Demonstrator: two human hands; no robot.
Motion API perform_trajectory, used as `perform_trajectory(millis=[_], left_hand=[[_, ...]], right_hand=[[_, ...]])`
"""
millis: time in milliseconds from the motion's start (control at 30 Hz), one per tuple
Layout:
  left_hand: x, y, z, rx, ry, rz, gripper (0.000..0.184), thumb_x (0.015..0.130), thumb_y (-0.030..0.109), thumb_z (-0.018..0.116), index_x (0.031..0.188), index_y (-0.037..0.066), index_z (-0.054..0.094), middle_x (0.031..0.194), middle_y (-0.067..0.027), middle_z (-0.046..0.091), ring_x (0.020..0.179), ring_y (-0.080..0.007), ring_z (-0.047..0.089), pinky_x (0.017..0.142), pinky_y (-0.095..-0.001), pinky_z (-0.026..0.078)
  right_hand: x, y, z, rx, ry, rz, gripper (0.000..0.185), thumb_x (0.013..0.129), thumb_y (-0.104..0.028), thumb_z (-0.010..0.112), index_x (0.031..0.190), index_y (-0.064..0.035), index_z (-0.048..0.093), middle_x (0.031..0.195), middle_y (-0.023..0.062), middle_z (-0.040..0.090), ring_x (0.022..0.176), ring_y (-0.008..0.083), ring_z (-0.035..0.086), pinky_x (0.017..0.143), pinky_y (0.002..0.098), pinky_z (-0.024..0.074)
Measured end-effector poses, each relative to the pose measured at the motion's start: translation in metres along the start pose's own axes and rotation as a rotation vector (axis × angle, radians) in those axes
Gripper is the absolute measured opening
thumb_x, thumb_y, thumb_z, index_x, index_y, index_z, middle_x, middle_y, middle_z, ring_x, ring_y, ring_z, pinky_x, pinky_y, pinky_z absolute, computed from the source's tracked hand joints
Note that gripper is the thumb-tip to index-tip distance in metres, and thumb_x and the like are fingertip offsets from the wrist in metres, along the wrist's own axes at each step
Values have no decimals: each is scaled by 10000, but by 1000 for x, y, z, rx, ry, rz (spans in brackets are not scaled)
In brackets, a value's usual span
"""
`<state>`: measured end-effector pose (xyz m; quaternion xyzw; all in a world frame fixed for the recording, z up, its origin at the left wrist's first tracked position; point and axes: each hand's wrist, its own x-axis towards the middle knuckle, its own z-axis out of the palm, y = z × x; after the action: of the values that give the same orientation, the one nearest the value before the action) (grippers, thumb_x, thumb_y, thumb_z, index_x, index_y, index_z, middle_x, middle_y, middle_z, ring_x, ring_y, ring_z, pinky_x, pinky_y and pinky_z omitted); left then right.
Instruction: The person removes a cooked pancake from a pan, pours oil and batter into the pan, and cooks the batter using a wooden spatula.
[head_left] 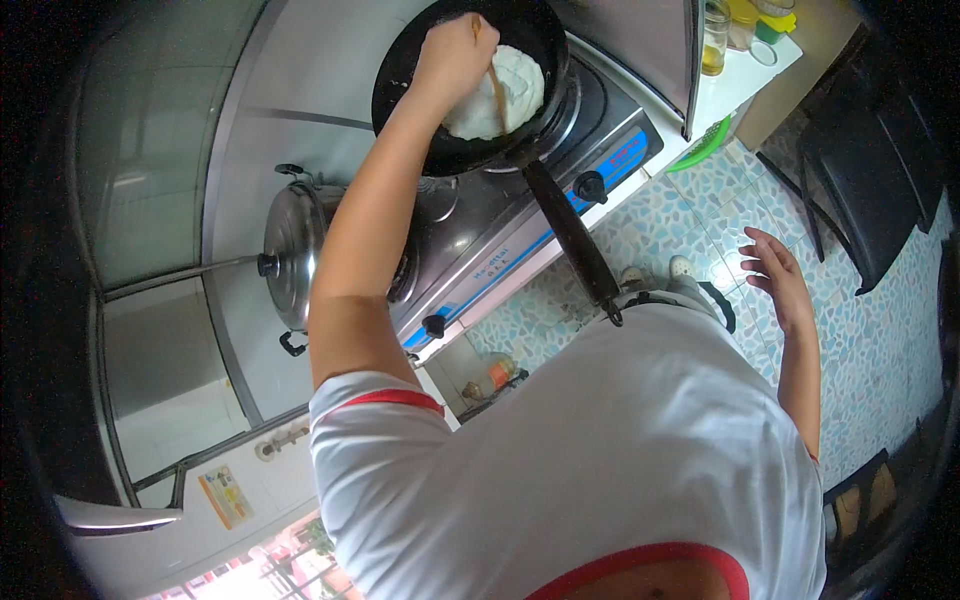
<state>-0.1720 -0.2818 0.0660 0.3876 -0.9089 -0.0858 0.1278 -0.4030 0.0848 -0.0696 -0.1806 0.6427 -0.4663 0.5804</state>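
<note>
My left hand (pixel 458 60) is closed around brown wooden chopsticks (pixel 498 98), held over a black frying pan (pixel 408 90). Their lower end touches a soft white round of food (pixel 522 82) lying in the pan; I cannot tell whether it is dough or egg. The pan sits on a gas stove (pixel 480 265), its long black handle (pixel 572 235) pointing toward my body, with no hand on it. Off to the right, my right hand (pixel 778 275) hangs in the air above the floor, fingers apart and holding nothing.
A lidded steel pot (pixel 292 255) stands on the stove's left side, under my left forearm. Jars (pixel 715 38) are on a white counter at upper right, with a green basket (pixel 705 145) below. A black chair (pixel 860 170) is on the patterned tile floor (pixel 730 210).
</note>
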Motion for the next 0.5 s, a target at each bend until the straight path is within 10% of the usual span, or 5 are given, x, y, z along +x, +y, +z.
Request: perform_trajectory(millis=[133, 267, 367, 500], left_hand=[[34, -13, -2, -355, 148, -138, 389, 844, 265, 449, 582, -15, 516, 496, -110, 532, 398, -183, 506, 408, -300, 435], [41, -48, -24, -378, 147, -409, 338, 778, 247, 404, 727, -31, 590, 762, -219, 593, 748, -386, 563, 734, -422, 442], [38, -66, -23, 455, 66, -65, 371, 775, 258, 379, 781, -44, 595, 844, -243, 589, 808, -397, 556, 767, -425, 436], [34, -51, 13, 321, 2, -132, 376, 785, 303, 401, 844, -18, 589, 839, -245, 589, 843, -385, 555, 784, -428, 430]], right_hand=[[0, -3, 3, 13, -2, 7, 371, 873, -351, 464, 1154, -115, 516, 944, 23, 551, 794, 77, 516, 690, 203, 419], [-3, 2, -2, 48, 46, 18, 364, 875, -346, 463, 1153, -117, 518, 940, 23, 555, 789, 75, 519, 687, 200, 422], [-4, 9, -9, 67, 89, 31, 359, 876, -345, 461, 1148, -118, 523, 935, 24, 559, 785, 71, 518, 686, 197, 422], [-3, 9, -8, 61, 94, 5, 389, 860, -341, 469, 1156, -92, 506, 958, 61, 565, 828, 116, 521, 717, 246, 418]])
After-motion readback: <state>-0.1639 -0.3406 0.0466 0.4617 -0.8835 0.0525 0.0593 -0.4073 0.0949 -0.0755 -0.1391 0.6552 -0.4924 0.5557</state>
